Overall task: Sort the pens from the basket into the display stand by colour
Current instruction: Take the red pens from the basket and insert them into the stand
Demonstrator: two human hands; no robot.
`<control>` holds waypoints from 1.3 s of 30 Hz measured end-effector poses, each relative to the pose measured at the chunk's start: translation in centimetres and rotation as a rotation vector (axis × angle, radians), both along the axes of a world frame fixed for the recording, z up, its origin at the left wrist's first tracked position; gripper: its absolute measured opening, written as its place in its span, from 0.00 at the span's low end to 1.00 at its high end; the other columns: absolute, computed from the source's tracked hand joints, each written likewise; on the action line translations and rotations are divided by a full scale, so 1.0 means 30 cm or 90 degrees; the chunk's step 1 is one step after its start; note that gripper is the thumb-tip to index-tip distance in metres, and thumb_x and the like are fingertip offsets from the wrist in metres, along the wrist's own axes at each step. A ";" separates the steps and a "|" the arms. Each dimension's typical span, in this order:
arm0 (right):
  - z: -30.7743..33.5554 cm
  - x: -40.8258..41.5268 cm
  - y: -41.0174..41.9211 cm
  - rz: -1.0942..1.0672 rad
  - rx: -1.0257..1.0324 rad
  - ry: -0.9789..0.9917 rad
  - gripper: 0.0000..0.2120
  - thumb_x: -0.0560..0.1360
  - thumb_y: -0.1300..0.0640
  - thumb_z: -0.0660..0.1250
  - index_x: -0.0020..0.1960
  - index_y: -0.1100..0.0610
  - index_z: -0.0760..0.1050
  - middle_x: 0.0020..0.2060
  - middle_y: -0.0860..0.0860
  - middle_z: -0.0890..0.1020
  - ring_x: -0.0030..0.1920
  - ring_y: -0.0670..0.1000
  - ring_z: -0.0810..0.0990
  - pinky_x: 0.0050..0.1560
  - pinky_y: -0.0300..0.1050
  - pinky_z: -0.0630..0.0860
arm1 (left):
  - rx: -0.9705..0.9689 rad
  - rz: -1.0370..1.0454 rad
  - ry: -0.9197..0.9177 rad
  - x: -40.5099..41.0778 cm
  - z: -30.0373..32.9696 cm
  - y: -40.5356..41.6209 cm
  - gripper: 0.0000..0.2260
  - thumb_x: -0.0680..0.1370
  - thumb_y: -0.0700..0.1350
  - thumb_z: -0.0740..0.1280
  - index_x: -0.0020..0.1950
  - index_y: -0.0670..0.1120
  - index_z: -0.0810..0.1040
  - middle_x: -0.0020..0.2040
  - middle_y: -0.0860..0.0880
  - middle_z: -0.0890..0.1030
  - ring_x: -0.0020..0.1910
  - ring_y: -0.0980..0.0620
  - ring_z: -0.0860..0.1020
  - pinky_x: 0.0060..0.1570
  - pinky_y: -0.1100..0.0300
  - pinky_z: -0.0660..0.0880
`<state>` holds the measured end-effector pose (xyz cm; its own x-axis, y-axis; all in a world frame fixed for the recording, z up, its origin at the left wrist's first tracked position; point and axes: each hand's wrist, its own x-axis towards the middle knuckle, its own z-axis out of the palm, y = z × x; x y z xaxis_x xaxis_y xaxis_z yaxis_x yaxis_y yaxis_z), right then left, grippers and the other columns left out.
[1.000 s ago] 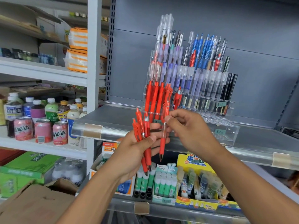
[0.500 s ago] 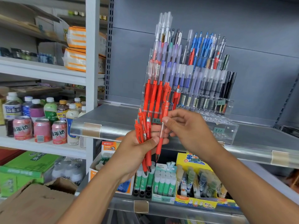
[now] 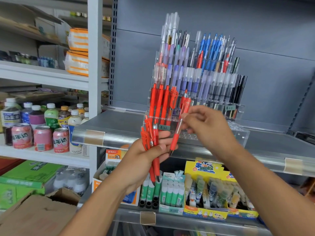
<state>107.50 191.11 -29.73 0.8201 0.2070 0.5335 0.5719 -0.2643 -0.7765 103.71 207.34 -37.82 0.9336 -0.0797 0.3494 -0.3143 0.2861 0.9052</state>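
A clear tiered display stand (image 3: 238, 133) sits on the middle shelf, holding rows of pens: red ones (image 3: 159, 101) at the lower left, purple and clear ones above, blue ones at the top right, black ones at the far right. My left hand (image 3: 146, 160) grips a bunch of red pens (image 3: 151, 142), tips down, just in front of the stand's lower left corner. My right hand (image 3: 206, 128) pinches the top of a single red pen (image 3: 175, 137), which hangs tip down beside the bunch, slightly tilted. The basket is not in view.
The shelf's clear front rail (image 3: 109, 137) runs under my hands. Below it stand glue sticks (image 3: 172, 189) and a yellow box of small bottles (image 3: 216, 193). Drink bottles and cans (image 3: 42, 128) fill the left shelf. A cardboard box (image 3: 34, 215) sits at the lower left.
My right hand has drawn the single red pen away from the bunch, to the right and slightly up. My left hand holds the bunch in about the same place.
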 end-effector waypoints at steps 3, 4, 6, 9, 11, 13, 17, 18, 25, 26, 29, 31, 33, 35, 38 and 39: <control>0.078 0.027 -0.024 -0.044 0.038 -0.059 0.02 0.77 0.59 0.68 0.48 0.57 0.78 0.34 0.49 0.84 0.35 0.45 0.81 0.38 0.39 0.77 | -0.017 0.009 0.012 0.000 0.003 0.000 0.14 0.81 0.34 0.59 0.62 0.45 0.77 0.56 0.47 0.84 0.57 0.50 0.82 0.59 0.57 0.76; 0.103 0.035 -0.027 -0.056 0.046 -0.077 0.02 0.78 0.58 0.68 0.48 0.56 0.78 0.34 0.48 0.84 0.35 0.46 0.81 0.39 0.41 0.77 | -0.019 0.009 0.015 0.000 0.004 -0.001 0.14 0.81 0.34 0.59 0.62 0.45 0.77 0.56 0.47 0.84 0.57 0.50 0.82 0.59 0.57 0.76; 0.145 0.052 -0.023 -0.079 0.052 -0.108 0.02 0.78 0.58 0.68 0.46 0.53 0.78 0.33 0.47 0.84 0.36 0.50 0.81 0.41 0.46 0.79 | -0.018 0.011 0.019 0.000 0.004 -0.004 0.13 0.81 0.34 0.59 0.62 0.45 0.77 0.55 0.46 0.85 0.56 0.50 0.82 0.58 0.57 0.76; 0.189 0.088 -0.007 -0.109 0.037 -0.141 0.05 0.78 0.57 0.68 0.44 0.51 0.77 0.33 0.47 0.84 0.38 0.47 0.84 0.46 0.46 0.80 | -0.020 0.013 0.020 0.002 0.006 -0.008 0.13 0.81 0.34 0.59 0.60 0.45 0.78 0.53 0.46 0.85 0.55 0.50 0.83 0.56 0.60 0.78; 0.210 0.116 0.003 -0.128 0.023 -0.151 0.06 0.77 0.57 0.68 0.42 0.50 0.77 0.33 0.49 0.84 0.40 0.47 0.84 0.50 0.49 0.81 | -0.019 0.010 0.017 0.001 0.009 -0.011 0.12 0.81 0.35 0.59 0.60 0.45 0.78 0.53 0.46 0.85 0.54 0.49 0.83 0.55 0.60 0.78; 0.221 0.140 0.017 -0.143 -0.001 -0.152 0.07 0.77 0.58 0.69 0.40 0.52 0.78 0.33 0.49 0.84 0.40 0.48 0.85 0.52 0.51 0.81 | -0.020 0.005 0.015 0.000 0.013 -0.012 0.12 0.81 0.35 0.59 0.60 0.45 0.78 0.53 0.46 0.85 0.54 0.49 0.83 0.55 0.60 0.79; 0.216 0.174 0.052 -0.183 -0.057 -0.147 0.08 0.77 0.58 0.69 0.41 0.60 0.79 0.32 0.51 0.84 0.38 0.45 0.85 0.48 0.45 0.82 | -0.025 0.003 0.009 0.006 0.018 -0.007 0.12 0.81 0.35 0.60 0.60 0.44 0.78 0.53 0.46 0.85 0.54 0.49 0.83 0.55 0.60 0.79; 0.214 0.180 0.059 -0.194 -0.065 -0.153 0.08 0.77 0.58 0.69 0.40 0.60 0.79 0.32 0.51 0.84 0.39 0.45 0.85 0.47 0.44 0.82 | -0.026 0.002 0.009 0.007 0.020 -0.005 0.12 0.81 0.35 0.60 0.60 0.44 0.78 0.53 0.46 0.85 0.54 0.49 0.83 0.55 0.60 0.79; 0.230 0.194 0.079 -0.262 -0.154 -0.208 0.08 0.76 0.57 0.69 0.44 0.64 0.78 0.33 0.53 0.80 0.32 0.48 0.77 0.39 0.40 0.74 | -0.035 -0.001 0.011 0.016 0.025 0.006 0.13 0.81 0.35 0.60 0.62 0.44 0.77 0.53 0.45 0.85 0.55 0.49 0.83 0.55 0.58 0.78; 0.235 0.196 0.080 -0.265 -0.160 -0.202 0.10 0.76 0.57 0.69 0.44 0.65 0.79 0.32 0.53 0.79 0.31 0.48 0.76 0.38 0.38 0.73 | -0.038 -0.002 0.011 0.017 0.025 0.007 0.13 0.81 0.35 0.60 0.62 0.44 0.77 0.53 0.45 0.85 0.55 0.49 0.83 0.55 0.58 0.78; 0.258 0.200 0.076 -0.270 -0.179 -0.173 0.12 0.75 0.57 0.70 0.42 0.66 0.80 0.30 0.53 0.79 0.29 0.46 0.75 0.36 0.36 0.73 | -0.040 -0.008 0.010 0.016 0.025 0.006 0.12 0.81 0.35 0.60 0.60 0.45 0.78 0.53 0.45 0.85 0.54 0.49 0.83 0.53 0.60 0.79; 0.271 0.200 0.070 -0.272 -0.200 -0.165 0.13 0.75 0.57 0.70 0.39 0.67 0.79 0.30 0.55 0.80 0.34 0.49 0.80 0.42 0.42 0.80 | -0.040 -0.010 0.010 0.017 0.025 0.004 0.12 0.81 0.35 0.60 0.60 0.45 0.78 0.53 0.45 0.85 0.54 0.49 0.83 0.53 0.61 0.79; 0.279 0.197 0.065 -0.272 -0.217 -0.166 0.14 0.74 0.58 0.69 0.33 0.64 0.75 0.27 0.55 0.76 0.34 0.52 0.81 0.48 0.50 0.82 | -0.038 -0.010 0.012 0.019 0.025 0.003 0.12 0.81 0.35 0.60 0.60 0.45 0.78 0.53 0.45 0.85 0.54 0.49 0.83 0.54 0.61 0.79; 0.284 0.191 0.061 -0.267 -0.226 -0.161 0.17 0.75 0.59 0.69 0.29 0.60 0.71 0.23 0.53 0.72 0.28 0.51 0.75 0.50 0.52 0.82 | -0.037 -0.009 0.014 0.020 0.024 0.004 0.13 0.81 0.35 0.60 0.61 0.45 0.77 0.53 0.45 0.85 0.54 0.49 0.83 0.54 0.60 0.79; 0.292 0.185 0.056 -0.249 -0.238 -0.152 0.19 0.75 0.58 0.69 0.28 0.59 0.69 0.24 0.54 0.72 0.28 0.55 0.76 0.47 0.53 0.82 | -0.037 -0.014 0.014 0.020 0.023 0.003 0.13 0.81 0.35 0.60 0.62 0.45 0.77 0.53 0.45 0.85 0.55 0.49 0.83 0.55 0.59 0.78; 0.294 0.184 0.056 -0.244 -0.242 -0.151 0.19 0.75 0.57 0.69 0.28 0.58 0.68 0.24 0.54 0.71 0.28 0.54 0.75 0.47 0.53 0.82 | -0.037 -0.014 0.014 0.020 0.023 0.002 0.13 0.81 0.35 0.60 0.62 0.45 0.77 0.53 0.45 0.85 0.55 0.49 0.83 0.55 0.58 0.78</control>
